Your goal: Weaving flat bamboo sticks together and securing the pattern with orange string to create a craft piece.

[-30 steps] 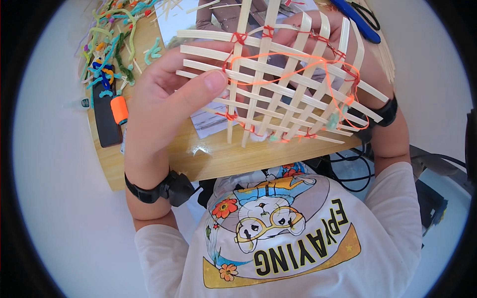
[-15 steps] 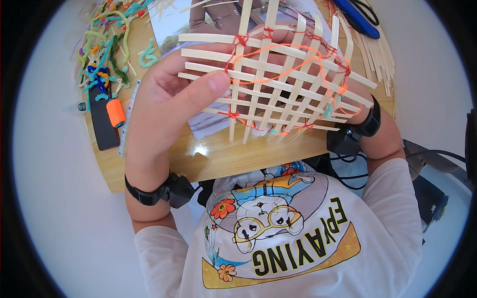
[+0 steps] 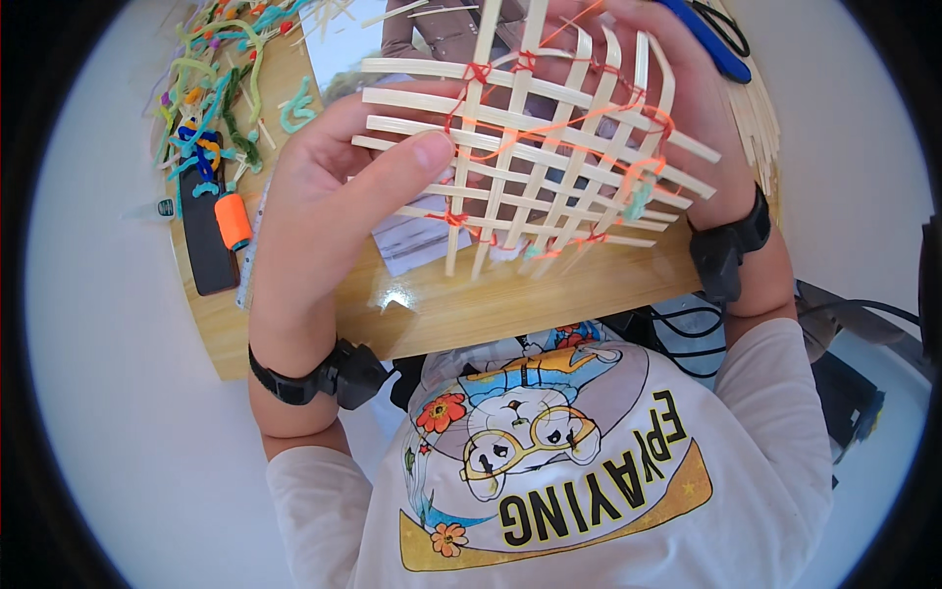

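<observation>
Both hands hold one woven lattice (image 3: 549, 167) of pale flat strips up over the worktop (image 3: 461, 304). The left hand (image 3: 324, 196) has its grip clamped on the lattice's left edge, thumb pressed across the front, fingers behind. The right hand (image 3: 687, 118) lies behind the lattice's right side, its grip closed on that edge. Roughly seven strips run across and about six run up and down, tied at crossings with red and orange thread. At the far left lies a heap of coloured pipe cleaners (image 3: 211, 108). One black bar (image 3: 204, 245) and one orange spool (image 3: 234, 221) sit beside it. Each wrist wears one black band.
</observation>
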A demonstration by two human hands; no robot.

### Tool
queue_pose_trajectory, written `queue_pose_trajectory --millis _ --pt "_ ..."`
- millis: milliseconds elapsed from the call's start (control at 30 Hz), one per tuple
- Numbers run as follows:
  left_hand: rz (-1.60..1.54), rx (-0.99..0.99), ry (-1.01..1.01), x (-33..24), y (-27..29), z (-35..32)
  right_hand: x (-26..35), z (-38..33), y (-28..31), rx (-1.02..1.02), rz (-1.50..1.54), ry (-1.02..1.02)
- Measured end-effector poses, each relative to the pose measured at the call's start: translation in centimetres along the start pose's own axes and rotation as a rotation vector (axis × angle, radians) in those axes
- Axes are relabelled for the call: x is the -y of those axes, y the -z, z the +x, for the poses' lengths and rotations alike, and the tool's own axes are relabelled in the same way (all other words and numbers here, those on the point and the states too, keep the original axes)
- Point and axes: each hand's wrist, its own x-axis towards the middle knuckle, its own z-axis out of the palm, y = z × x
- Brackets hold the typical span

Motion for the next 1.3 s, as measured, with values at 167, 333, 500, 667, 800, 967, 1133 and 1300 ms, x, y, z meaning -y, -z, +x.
queue_pose_trajectory --millis 167,333,500,667,800,967,1133,1300 --pt "-0.009 -0.004 0.000 0.0 0.1 0.0 1.0 2.2 1.6 -0.098 0.139 0.089" --pt "-0.085 -0.054 -0.020 0.0 0.3 0.1 1.1 2.6 2.4 -0.068 0.199 0.086" --pt "-0.130 -0.046 -0.040 0.1 0.6 0.0 1.4 2.2 1.2 -0.049 -0.040 -0.015" --pt "-0.081 -0.120 -0.041 0.0 1.2 0.2 2.5 1.4 0.0 -0.343 -0.534 0.155" --pt "-0.005 -0.185 -0.102 -0.3 1.5 0.1 4.8 1.3 0.3 -0.332 -0.640 0.261" --pt "0.034 -0.226 -0.082 -0.2 1.7 0.2 3.6 -0.5 0.4 0.040 -0.990 0.129" --pt "0.011 -0.246 -0.090 0.0 1.7 0.2 2.5 -0.3 1.2 0.011 -0.630 -0.049" --pt "0.002 -0.313 -0.115 0.0 1.6 0.4 2.9 0.2 1.5 0.154 -0.618 -0.012"
